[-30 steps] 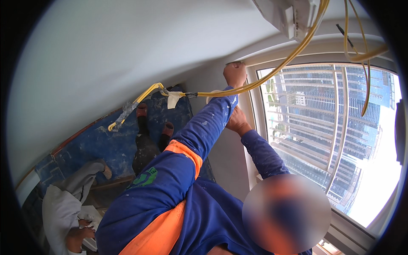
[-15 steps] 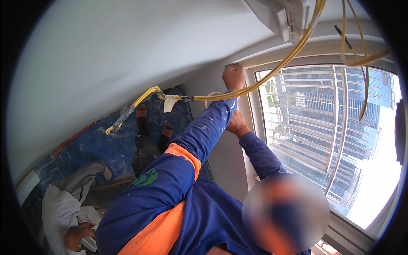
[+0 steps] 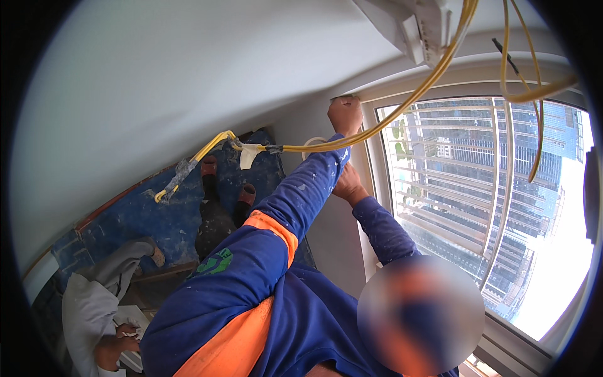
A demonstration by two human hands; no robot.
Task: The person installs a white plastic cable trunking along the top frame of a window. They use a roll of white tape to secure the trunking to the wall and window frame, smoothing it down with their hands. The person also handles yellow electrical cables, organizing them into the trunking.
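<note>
High beside the window frame point(image 3: 370, 151), my left hand point(image 3: 345, 115) is closed, its knuckles near the corner where wall and frame meet. A thin greyish edge shows at its top, too small to name. My left forearm crosses in front of my right hand point(image 3: 349, 183), which is low against the frame side with its fingertips hidden. A pale ring point(image 3: 314, 148), like a tape roll, shows beside my left forearm, partly covered by it. Yellow cables point(image 3: 377, 131) with grey and white tape wraps run across the view in front of my left wrist.
A pale wall point(image 3: 188, 75) rises on the left. Another person in grey point(image 3: 88, 308) bends at the lower left, hands at a white object. Below is a blue, stained surface point(image 3: 151, 213) with red shoes point(image 3: 246, 193) on it. More yellow cable loops point(image 3: 537, 88) hang by the barred window.
The view has shifted very slightly. Both my hands stay in nearly the same place, the left one still closed at the corner.
</note>
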